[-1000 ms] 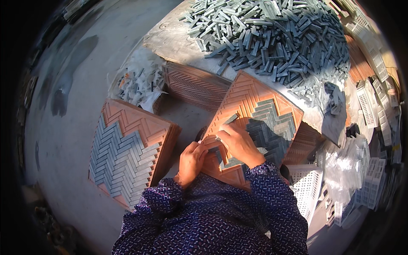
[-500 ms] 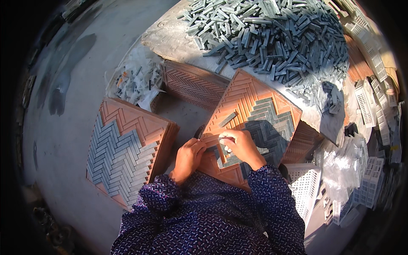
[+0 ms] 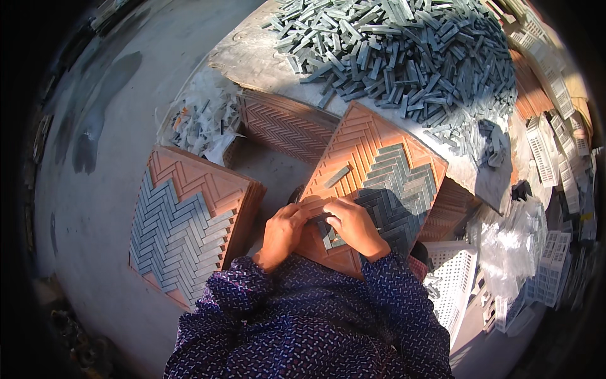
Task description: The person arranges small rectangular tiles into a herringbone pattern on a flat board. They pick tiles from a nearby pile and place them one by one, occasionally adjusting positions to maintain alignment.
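Note:
An orange-brown mould board (image 3: 363, 120) with herringbone grooves lies tilted in front of me. Dark grey strip tiles (image 3: 404, 174) fill its grooves on the right, and a loose strip tile (image 3: 338, 177) rests across the grooves at the upper left. My left hand (image 3: 281, 235) is closed at the board's left edge. Close beside it, over the board's lower left part, my right hand (image 3: 358, 228) has its fingers bent together and pointing toward the left hand. Whatever the fingertips of either hand hold is too small or hidden to make out.
To the left stands a stack of mould boards (image 3: 246, 208), its top one mostly filled with grey tiles. A large heap of strip tiles (image 3: 410, 57) covers the table (image 3: 246, 54) beyond. White plastic crates (image 3: 464, 271) and clear plastic sheets (image 3: 505, 246) lie at right; plastic scraps (image 3: 202, 117) at left.
My right hand has shifted slightly left, its fingertips now closer to the left hand. My left hand has tilted a little toward the board. The loose tile stays put.

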Demonstrator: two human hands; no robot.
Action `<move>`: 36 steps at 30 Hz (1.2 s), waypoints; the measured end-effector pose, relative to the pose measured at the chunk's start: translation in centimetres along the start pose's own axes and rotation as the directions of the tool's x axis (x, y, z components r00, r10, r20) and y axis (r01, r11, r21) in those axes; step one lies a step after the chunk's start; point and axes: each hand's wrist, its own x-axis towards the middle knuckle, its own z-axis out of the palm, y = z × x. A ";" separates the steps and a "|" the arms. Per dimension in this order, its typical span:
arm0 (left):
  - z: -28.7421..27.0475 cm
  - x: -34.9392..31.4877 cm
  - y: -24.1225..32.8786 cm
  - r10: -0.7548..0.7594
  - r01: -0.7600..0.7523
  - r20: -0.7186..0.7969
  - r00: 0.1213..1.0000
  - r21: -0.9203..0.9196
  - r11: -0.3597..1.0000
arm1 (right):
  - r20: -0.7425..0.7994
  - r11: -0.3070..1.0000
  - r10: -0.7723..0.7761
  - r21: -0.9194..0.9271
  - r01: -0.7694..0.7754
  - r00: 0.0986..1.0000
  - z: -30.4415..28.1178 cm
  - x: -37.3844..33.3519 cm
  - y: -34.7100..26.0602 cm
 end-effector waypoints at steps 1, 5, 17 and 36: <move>0.0 0.0 0.0 -0.002 0.002 0.002 1.000 0.004 1.000 | 0.022 1.000 0.010 0.004 -0.010 1.000 -0.1 -0.2 -0.1; -0.3 -0.1 0.1 -0.001 0.001 0.001 1.000 -0.008 1.000 | 0.068 0.998 -0.016 -0.061 0.020 0.998 -0.6 0.1 -0.2; 0.3 -1.8 2.2 0.265 -0.263 -0.006 0.964 0.088 0.961 | -0.191 0.957 -0.015 -0.288 -0.041 0.981 -2.6 5.0 2.5; 1.6 -2.6 2.7 0.125 -0.125 0.001 0.992 0.049 0.991 | -0.074 0.997 -0.072 0.002 0.072 0.995 -1.8 0.9 1.1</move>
